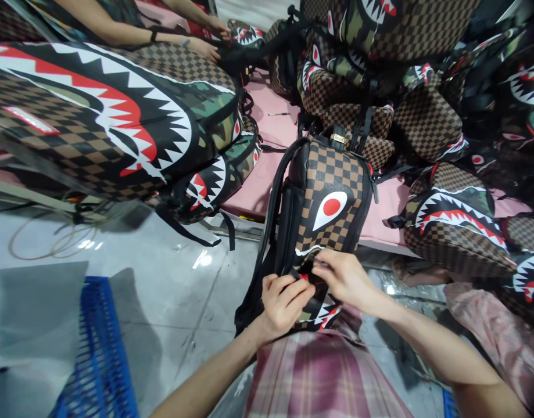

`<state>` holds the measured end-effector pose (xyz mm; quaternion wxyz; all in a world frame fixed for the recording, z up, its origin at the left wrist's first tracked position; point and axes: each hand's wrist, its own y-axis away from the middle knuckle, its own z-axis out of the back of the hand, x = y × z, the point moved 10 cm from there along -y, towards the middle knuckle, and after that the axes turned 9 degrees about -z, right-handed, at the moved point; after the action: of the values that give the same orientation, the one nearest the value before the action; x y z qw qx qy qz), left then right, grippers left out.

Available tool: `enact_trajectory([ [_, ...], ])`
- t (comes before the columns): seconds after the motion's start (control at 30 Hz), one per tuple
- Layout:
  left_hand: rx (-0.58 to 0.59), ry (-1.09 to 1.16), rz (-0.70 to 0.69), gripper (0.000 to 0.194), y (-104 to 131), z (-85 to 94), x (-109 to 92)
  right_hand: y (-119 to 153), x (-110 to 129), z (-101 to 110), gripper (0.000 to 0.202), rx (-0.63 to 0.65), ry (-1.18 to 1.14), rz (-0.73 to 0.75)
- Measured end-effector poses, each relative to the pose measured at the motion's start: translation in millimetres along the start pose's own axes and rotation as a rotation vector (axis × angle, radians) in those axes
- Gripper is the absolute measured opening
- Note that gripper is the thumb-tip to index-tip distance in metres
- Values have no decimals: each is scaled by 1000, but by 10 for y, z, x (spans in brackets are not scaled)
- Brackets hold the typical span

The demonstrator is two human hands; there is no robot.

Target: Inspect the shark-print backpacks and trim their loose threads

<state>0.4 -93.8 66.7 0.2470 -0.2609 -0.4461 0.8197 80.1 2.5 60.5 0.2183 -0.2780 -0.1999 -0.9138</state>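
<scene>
A brown checkered backpack (332, 168) with a red eye patch leans from the table edge down to my lap, its side facing up. My left hand (286, 302) is closed on the backpack's side, fingers curled at a dark opening with a bit of red showing. Close beside it, my right hand (347, 278) is bent in a pinch over the same spot. What its fingertips hold, if anything, is too small to make out. A black shoulder strap (267, 232) hangs along the backpack's left side. Below the hands a shark-teeth print (328, 313) shows.
On the pink table (275, 110) stand several similar bags, including a large shark-print bag (118, 110) at left and another checkered bag (458, 220) at right. A co-worker's hands (203, 46) are at the far side. A blue plastic crate (99, 348) sits on the tiled floor.
</scene>
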Motion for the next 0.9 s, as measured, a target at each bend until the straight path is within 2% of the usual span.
enact_trajectory([
  [0.07,-8,15,9,18,16,5,14,149,-251,357,30,-36,-281,-57],
  [0.13,-22,32,14,19,30,10,26,320,-605,674,42,-39,-394,-136],
  [0.2,-22,43,14,19,38,-3,35,482,-987,869,49,-24,-232,-240],
  [0.27,-8,46,8,19,37,-30,30,647,-1343,1142,44,-217,38,-375],
  [0.33,19,47,5,17,25,-62,13,807,-1510,1306,36,-433,177,-443],
  [0.37,39,47,9,14,14,-83,2,854,-1541,1300,34,-489,164,-439],
  [0.5,161,15,15,2,-103,-216,-39,853,-1549,1129,28,-565,-43,-348],
  [0.57,224,-69,-36,6,-229,-299,-40,805,-1629,1096,27,-610,-170,-363],
  [0.63,279,-188,-88,14,-374,-375,55,724,-1792,1045,27,-629,-312,-409],
  [0.7,302,-313,-85,17,-495,-377,304,612,-2000,938,29,-622,-462,-438],
  [0.77,266,-417,-12,13,-543,-241,687,463,-2241,734,39,-589,-623,-459],
  [0.83,164,-498,121,20,-473,40,1125,261,-2482,406,49,-517,-767,-512],
  [0.9,92,-533,301,36,-266,326,1544,-8,-2614,28,49,-437,-836,-560],
])
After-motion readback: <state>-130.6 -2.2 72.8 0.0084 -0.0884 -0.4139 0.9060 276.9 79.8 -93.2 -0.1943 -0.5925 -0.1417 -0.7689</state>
